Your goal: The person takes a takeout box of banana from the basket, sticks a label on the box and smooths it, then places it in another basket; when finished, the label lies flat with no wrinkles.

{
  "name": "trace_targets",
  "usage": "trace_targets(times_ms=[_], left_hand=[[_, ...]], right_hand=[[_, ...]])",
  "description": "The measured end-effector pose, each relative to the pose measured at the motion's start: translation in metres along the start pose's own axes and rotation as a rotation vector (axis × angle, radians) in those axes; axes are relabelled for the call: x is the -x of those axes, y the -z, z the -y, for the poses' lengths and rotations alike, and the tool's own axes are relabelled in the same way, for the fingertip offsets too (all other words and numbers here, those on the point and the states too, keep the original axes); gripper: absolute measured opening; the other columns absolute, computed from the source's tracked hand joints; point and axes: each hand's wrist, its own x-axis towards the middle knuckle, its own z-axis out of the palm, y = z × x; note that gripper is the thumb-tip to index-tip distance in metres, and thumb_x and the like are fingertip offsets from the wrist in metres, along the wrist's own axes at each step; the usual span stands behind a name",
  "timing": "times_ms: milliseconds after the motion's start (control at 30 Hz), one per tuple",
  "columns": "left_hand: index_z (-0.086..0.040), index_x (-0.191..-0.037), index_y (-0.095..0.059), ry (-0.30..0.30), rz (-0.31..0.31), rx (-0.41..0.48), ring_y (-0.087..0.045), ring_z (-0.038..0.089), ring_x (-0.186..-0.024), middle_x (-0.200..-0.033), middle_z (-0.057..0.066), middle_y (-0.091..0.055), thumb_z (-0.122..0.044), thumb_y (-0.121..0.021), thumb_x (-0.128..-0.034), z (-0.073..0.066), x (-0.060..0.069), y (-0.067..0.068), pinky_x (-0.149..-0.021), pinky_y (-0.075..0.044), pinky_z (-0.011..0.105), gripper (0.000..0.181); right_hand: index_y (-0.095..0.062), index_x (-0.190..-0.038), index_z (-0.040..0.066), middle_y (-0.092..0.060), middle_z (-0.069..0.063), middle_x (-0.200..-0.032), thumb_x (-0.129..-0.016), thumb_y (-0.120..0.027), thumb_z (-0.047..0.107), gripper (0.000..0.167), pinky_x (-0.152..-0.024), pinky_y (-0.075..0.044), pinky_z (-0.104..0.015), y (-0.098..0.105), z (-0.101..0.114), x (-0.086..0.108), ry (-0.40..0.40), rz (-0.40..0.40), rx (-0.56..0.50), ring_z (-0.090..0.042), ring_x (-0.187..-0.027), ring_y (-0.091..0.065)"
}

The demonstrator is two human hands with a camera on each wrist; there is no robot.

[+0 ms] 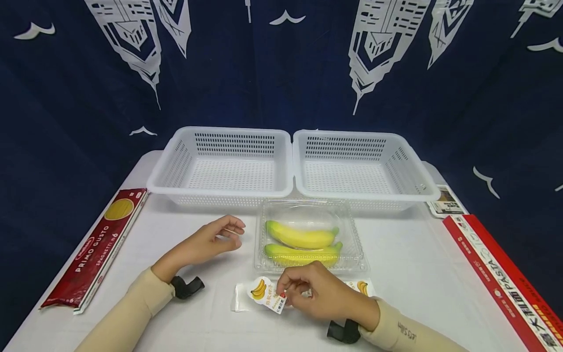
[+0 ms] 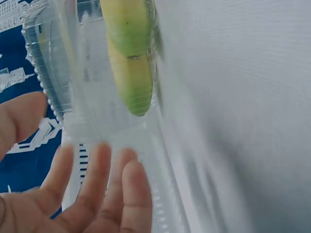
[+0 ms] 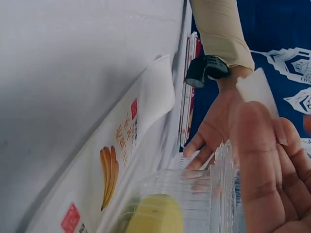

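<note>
My right hand [image 1: 323,293] pinches a white banana sticker [image 1: 265,294] between thumb and fingers, above a backing sheet [image 1: 239,299] printed with more banana stickers. In the right wrist view the pinched sticker [image 3: 260,90] shows its plain white side. Just beyond the sheet sits a clear plastic clamshell box [image 1: 357,256], lid down, with two yellow-green bananas [image 1: 303,238] inside. My left hand [image 1: 208,243] hovers left of the box, fingers loosely bent and holding nothing. In the left wrist view, its fingers [image 2: 99,170] appear apart from one another near the box.
Two white perforated baskets [image 1: 220,190] [image 1: 369,196] stand side by side behind the box. A red spaghetti packet [image 1: 98,244] lies at the left table edge. At the right edge lie a red-and-white pasta box [image 1: 506,278] and a small printed packet [image 1: 446,201].
</note>
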Motion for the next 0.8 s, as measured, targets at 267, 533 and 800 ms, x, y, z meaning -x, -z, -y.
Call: trace_targets(times_ms=[267,533,800], left_hand=[[-0.012,-0.171,-0.020,-0.035,-0.042,0.078,-0.056,0.047,-0.139,-0.160,0.030,-0.047,-0.021,-0.078,-0.1020,-0.001,-0.015,-0.007,-0.111,-0.049,0.062,0.090],[-0.017,-0.172,-0.020,-0.076,-0.003,0.123,-0.053,0.047,-0.143,-0.165,0.030,-0.041,-0.025,-0.083,-0.0976,-0.005,-0.025,-0.013,-0.111,-0.049,0.062,0.098],[-0.021,-0.174,-0.014,-0.056,0.074,0.160,-0.044,0.059,-0.146,-0.167,0.037,-0.028,-0.030,-0.083,-0.0978,-0.006,-0.035,-0.019,-0.116,-0.043,0.068,0.103]], right_hand=[[-0.074,-0.091,0.005,-0.075,0.003,-0.083,-0.094,-0.082,0.000,0.010,-0.066,-0.062,-0.024,0.002,0.000,-0.003,-0.106,-0.084,-0.023,0.001,-0.075,-0.065],[-0.069,-0.108,0.000,-0.072,-0.003,-0.089,-0.094,-0.080,-0.004,0.018,-0.067,-0.061,-0.024,0.007,-0.001,-0.005,-0.100,-0.116,-0.035,-0.001,-0.078,-0.065],[-0.068,-0.122,-0.005,-0.068,-0.002,-0.093,-0.096,-0.074,-0.007,0.027,-0.067,-0.063,-0.027,0.011,0.005,-0.005,-0.126,-0.145,-0.024,-0.003,-0.074,-0.065]])
